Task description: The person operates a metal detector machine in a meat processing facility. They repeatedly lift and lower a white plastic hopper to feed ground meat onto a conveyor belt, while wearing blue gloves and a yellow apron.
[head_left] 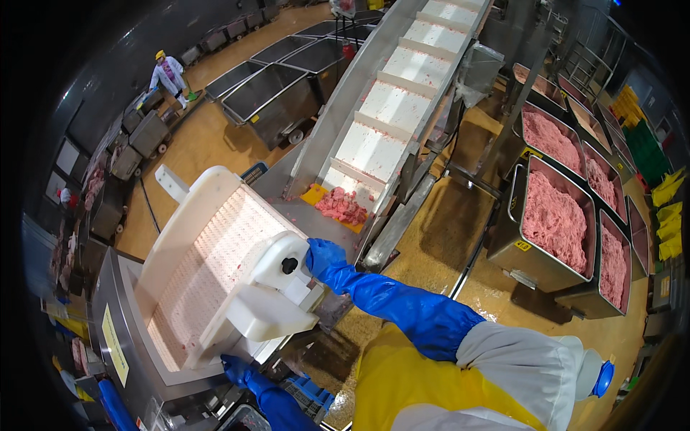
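My right hand [323, 260], in a blue glove, grips the right end of a white plastic frame [223, 188] beside a rounded plate with a black knob [289, 265]. My left hand [237, 370], also blue-gloved, is closed at the frame's lower edge, its fingertips partly hidden. Inside the frame is a pale, patterned bed [201, 266] with small pink scraps, over a steel machine body [126, 359]. Just beyond my right hand, a pile of pink ground meat [338, 206] lies on yellow material at the foot of a white cleated conveyor [388, 108].
Steel bins of pink meat [550, 215] stand on the right. More steel bins [262, 97] are beyond the machine, with trolleys [147, 133] along the left. A co-worker [170, 75] in a white coat and yellow cap stands at the back left. A steel rail [395, 223] runs beside the conveyor.
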The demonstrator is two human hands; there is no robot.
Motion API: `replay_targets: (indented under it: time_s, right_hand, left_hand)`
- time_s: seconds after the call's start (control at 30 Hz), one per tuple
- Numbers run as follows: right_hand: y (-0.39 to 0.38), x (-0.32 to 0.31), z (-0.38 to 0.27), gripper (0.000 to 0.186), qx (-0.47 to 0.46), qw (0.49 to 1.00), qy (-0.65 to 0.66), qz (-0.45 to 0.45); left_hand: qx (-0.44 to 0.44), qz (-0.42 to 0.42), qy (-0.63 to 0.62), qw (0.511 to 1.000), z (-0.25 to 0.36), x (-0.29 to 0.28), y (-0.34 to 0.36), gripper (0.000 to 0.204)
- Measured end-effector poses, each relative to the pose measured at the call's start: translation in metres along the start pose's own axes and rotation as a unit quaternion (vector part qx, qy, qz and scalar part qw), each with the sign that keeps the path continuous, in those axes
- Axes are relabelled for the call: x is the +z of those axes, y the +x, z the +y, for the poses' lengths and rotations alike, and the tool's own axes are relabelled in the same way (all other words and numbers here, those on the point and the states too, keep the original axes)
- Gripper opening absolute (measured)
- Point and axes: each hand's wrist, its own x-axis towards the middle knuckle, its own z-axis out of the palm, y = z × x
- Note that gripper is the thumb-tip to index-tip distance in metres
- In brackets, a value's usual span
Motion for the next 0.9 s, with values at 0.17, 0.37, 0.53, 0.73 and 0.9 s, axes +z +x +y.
replay_targets:
  time_s: [0.17,0.37,0.53,0.73,0.9]
  right_hand:
    - [-0.002,0.011,-0.001,0.029,0.003,1.0,-0.011,0.002]
    - [-0.004,0.009,-0.006,0.029,0.0,0.999,-0.028,-0.029]
    - [0.001,0.003,-0.006,0.023,0.025,0.998,-0.002,-0.065]
    - [-0.001,0.013,-0.002,0.021,-0.006,1.0,-0.005,-0.028]
    - [-0.003,0.02,-0.001,0.024,-0.007,0.999,-0.029,-0.029]
  left_hand:
    - [-0.025,0.012,0.041,0.999,-0.003,-0.005,0.003,0.078]
    - [-0.004,0.009,0.044,0.999,0.001,-0.017,-0.008,0.08]
    - [-0.031,-0.001,0.028,0.999,0.013,-0.019,-0.013,0.078]
    - [-0.011,0.02,-0.01,1.0,0.01,-0.018,-0.011,0.077]
    - [-0.041,-0.012,0.026,0.999,0.005,-0.021,-0.007,0.079]
